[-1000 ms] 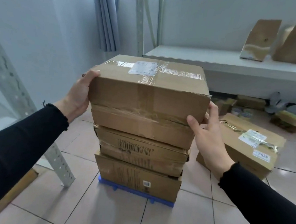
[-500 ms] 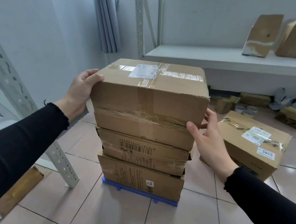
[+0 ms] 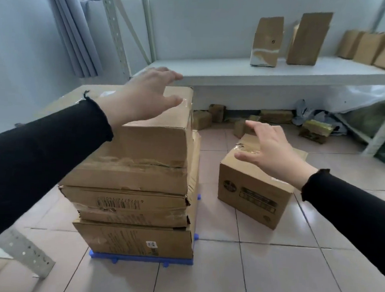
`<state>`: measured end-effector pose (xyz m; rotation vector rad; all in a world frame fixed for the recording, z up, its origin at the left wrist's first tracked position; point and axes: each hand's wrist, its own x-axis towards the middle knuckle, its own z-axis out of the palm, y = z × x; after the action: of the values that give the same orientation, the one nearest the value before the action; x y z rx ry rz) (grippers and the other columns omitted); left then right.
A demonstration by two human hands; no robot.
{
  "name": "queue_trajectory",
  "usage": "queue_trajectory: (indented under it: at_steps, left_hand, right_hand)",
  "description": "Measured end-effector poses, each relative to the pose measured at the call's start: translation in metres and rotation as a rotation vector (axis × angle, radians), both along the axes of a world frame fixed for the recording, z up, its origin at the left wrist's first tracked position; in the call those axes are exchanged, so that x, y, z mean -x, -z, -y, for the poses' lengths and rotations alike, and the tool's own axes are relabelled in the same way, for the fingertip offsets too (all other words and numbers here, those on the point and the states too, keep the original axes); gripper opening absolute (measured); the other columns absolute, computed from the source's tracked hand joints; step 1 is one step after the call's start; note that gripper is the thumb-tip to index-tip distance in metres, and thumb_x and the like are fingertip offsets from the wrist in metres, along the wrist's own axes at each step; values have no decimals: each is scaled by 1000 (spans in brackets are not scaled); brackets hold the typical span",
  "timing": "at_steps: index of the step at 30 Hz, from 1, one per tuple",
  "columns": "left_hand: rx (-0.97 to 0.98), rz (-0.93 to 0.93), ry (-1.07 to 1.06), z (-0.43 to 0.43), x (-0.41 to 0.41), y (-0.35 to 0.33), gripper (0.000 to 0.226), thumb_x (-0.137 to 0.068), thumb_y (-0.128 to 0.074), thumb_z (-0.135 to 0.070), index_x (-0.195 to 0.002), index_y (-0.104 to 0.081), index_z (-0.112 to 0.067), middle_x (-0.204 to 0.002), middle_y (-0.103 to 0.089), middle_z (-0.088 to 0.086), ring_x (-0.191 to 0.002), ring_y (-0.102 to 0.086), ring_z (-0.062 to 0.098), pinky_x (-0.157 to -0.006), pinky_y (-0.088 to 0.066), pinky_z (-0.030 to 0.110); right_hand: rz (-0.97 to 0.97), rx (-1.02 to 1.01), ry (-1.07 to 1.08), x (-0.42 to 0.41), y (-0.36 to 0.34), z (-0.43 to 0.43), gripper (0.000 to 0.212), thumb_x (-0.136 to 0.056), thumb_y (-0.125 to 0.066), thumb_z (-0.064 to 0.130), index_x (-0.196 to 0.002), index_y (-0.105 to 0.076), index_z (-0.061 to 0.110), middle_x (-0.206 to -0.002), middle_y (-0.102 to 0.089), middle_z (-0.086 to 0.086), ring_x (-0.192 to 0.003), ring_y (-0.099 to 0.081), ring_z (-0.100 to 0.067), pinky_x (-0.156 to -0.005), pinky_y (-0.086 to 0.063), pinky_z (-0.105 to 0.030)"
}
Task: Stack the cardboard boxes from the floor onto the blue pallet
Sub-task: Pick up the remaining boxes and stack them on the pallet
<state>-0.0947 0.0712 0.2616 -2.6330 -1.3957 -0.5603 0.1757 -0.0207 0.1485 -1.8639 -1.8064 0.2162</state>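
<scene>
Blue pallet point(image 3: 141, 259): set on the tiled floor point(image 3: 269, 274), near centre; only its near edge and right-hand corners are seen beneath the load.

Stack on pallet: three cardboard boxes. Bottom box point(image 3: 134, 240) is seated directly on the pallet, with a small printed label on its near face. Middle box point(image 3: 124, 206) is laid on it, shifted slightly left, with a barcode on its near face and torn tape at its right corner. Top box point(image 3: 141, 151) is the largest, laid on the middle box, taped along its near face and top.

Loose cardboard box point(image 3: 255, 192): placed on the floor to the right of the stack, apart from it, with dark printed panels on its near face and clear tape across its top.

Left hand point(image 3: 142, 97): held above the far part of the top box, fingers spread wide, nothing grasped; contact with the box cannot be told. Black sleeve is seen along the forearm.

Right hand point(image 3: 274, 153): held over the loose box, fingers spread wide, nothing grasped; contact cannot be told.

White shelf point(image 3: 236, 69): found at the far side, with upright cardboard packets point(image 3: 266, 41) stood on it. Smaller boxes point(image 3: 202, 119) are scattered on the floor below it. Grey curtain point(image 3: 75, 25) is hung at far left.
</scene>
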Motion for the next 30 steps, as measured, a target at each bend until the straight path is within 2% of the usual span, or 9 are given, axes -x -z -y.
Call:
queue_trajectory:
  at_steps: [4, 10, 15, 20, 24, 27, 30]
  left_hand:
    - [1, -110, 138, 1, -95, 10, 60, -102, -51, -39, -158, -40, -18, -160, -42, 3, -146, -37, 23, -117, -29, 40]
    - [137, -220, 153, -2, -204, 69, 62, -105, -50, -37, -161, -33, -15, -164, -35, 8, -149, -33, 27, -118, -28, 39]
    - [250, -335, 82, -30, -249, 151, 57, -102, -52, -36, -152, -43, -9, -152, -47, 14, -136, -47, 32, -107, -42, 42]
    - [336, -376, -45, -61, -257, 219, 67, -99, -56, -41, -156, -38, -10, -154, -45, 14, -138, -45, 33, -109, -43, 45]
    - [423, -318, -171, -85, -248, 259, 66, -98, -56, -46, -151, -44, -9, -144, -53, 17, -128, -52, 34, -104, -47, 44]
    - [514, -170, -232, -103, -240, 280, 59, -98, -54, -49, -142, -53, -9, -128, -64, 14, -112, -62, 32, -96, -53, 43]
    - [635, 23, -282, -113, -235, 299, 57, -100, -55, -46, -140, -50, -5, -129, -62, 16, -113, -61, 32, -94, -52, 41]
  right_hand:
    - [67, 79, 82, -63, 6, 3, 94, -91, -71, 50, -165, -24, 17, -168, -33, -5, -155, -21, -30, -123, -22, -42]
    - [86, 171, 201, -142, 46, 10, 96, -91, -71, 51, -166, -21, 15, -169, -31, -8, -156, -20, -32, -123, -24, -43]
    - [69, 263, 266, -181, 97, 10, 99, -89, -72, 53, -165, -22, 14, -166, -35, -11, -153, -26, -34, -120, -30, -47]
    - [54, 376, 271, -196, 157, 7, 97, -90, -71, 54, -164, -23, 12, -162, -41, -13, -149, -33, -35, -116, -37, -49]
    - [20, 462, 283, -197, 200, 1, 99, -93, -67, 55, -165, -17, 9, -164, -39, -13, -151, -31, -35, -117, -36, -47]
    - [-1, 511, 278, -196, 227, -7, 95, -93, -66, 55, -163, -21, 9, -160, -45, -14, -147, -36, -34, -115, -39, -45]
    - [-19, 532, 280, -195, 251, -15, 98, -92, -67, 54, -165, -17, 13, -157, -48, -13, -146, -39, -33, -113, -40, -44]
